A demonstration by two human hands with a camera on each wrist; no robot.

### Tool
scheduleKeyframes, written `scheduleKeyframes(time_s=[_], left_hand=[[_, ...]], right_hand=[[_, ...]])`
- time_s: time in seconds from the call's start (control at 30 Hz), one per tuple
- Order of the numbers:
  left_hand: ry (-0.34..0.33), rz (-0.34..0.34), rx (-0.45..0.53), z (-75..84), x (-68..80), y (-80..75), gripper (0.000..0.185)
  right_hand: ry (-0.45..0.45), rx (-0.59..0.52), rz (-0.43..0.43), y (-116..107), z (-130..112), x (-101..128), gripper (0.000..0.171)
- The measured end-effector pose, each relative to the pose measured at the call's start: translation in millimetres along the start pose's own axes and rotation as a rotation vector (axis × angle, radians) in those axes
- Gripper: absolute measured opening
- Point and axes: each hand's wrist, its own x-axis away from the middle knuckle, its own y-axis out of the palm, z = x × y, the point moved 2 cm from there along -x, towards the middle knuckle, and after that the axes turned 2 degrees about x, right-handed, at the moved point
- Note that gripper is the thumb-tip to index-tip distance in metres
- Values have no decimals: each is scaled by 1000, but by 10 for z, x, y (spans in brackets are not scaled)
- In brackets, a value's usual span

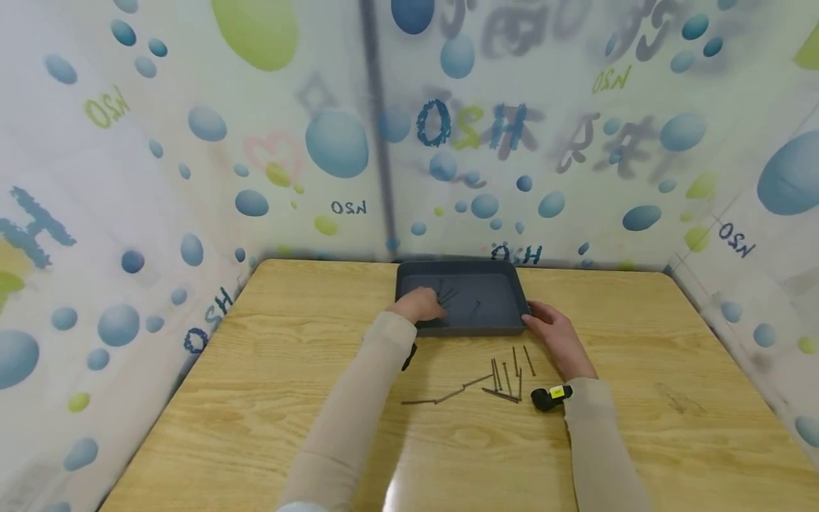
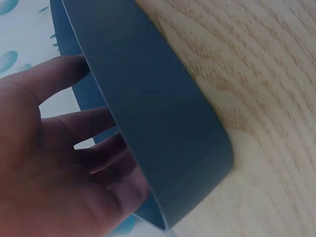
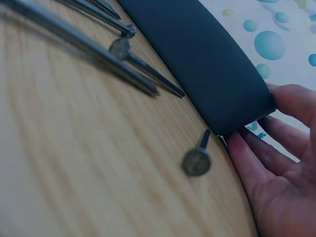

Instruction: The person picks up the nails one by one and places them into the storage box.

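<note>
A dark grey tray (image 1: 499, 329) stands on the table near the back wall, with several nails (image 1: 475, 310) lying on its floor. My left hand (image 1: 417, 306) reaches over the tray's left front rim; the fingers (image 2: 94, 123) hang slightly bent and apart, their tips hidden behind the wall. Nails lie right by that hand in the head view. At the right front corner, my right hand (image 1: 555, 331) holds the tray, its fingers (image 3: 291, 98) at the rim and low against the side. More loose nails (image 1: 505, 377) lie on the wood in front of the tray.
The wooden table (image 1: 256, 398) ends at a patterned wall (image 1: 307, 185), with more wall at both sides. A short line of nails (image 1: 450, 395) trails left from the main group. One nail (image 3: 197, 160) lies close to the right hand.
</note>
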Motion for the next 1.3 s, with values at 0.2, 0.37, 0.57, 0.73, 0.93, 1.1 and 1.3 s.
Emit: scheduleKeyframes(time_s=[0.2, 0.37, 0.57, 0.73, 0.93, 1.1, 1.3], left_hand=[[-44, -45, -135, 15, 7, 37, 56], [-54, -53, -231, 42, 10, 64, 55], [-62, -62, -256, 37, 16, 85, 49], [-67, -69, -256, 28, 22, 85, 47], [-58, -65, -257, 10, 5, 94, 42], [-53, -55, -264, 15, 19, 94, 42], [-28, -41, -263, 32, 42, 93, 46]], right_hand=[[1, 11, -8, 0, 12, 7, 58], [-3, 20, -12, -16, -10, 11, 58], [1, 32, -23, -9, -9, 6, 59], [5, 22, -24, -5, 1, -2, 59], [18, 17, -8, -1, -4, -3, 59], [26, -15, -17, 9, 14, -12, 60], [22, -29, -24, 6, 42, -26, 63]])
